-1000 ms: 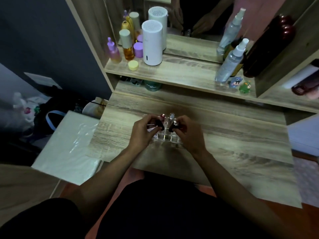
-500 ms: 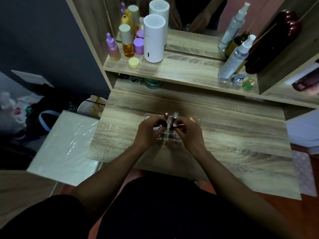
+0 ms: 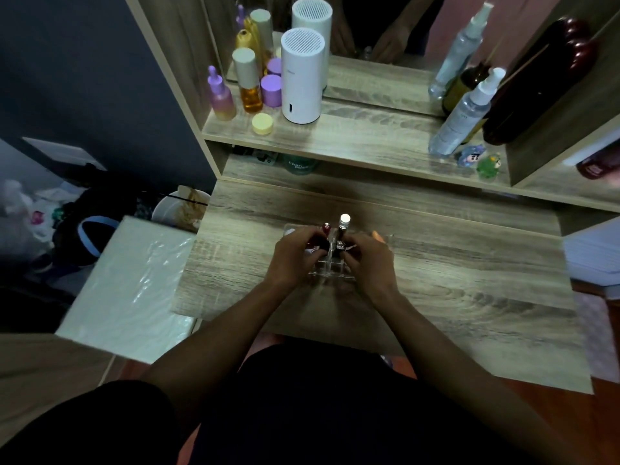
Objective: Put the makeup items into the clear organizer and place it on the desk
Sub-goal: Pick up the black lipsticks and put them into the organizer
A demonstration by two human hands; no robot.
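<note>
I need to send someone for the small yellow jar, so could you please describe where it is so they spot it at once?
Look at the shelf above the desk, at its left end. In front of the white cylinder and the bottles stands the yellow jar, nearest the shelf's front edge. It is the only pale yellow thing there, low and round, shorter than the purple jar behind it.

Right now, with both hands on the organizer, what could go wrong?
The tall silver-capped tube and red-capped tube stand upright in the clear organizer; a jolt from the left hand or right hand may tip them. The clear walls are hard to see in this dim light.
</note>
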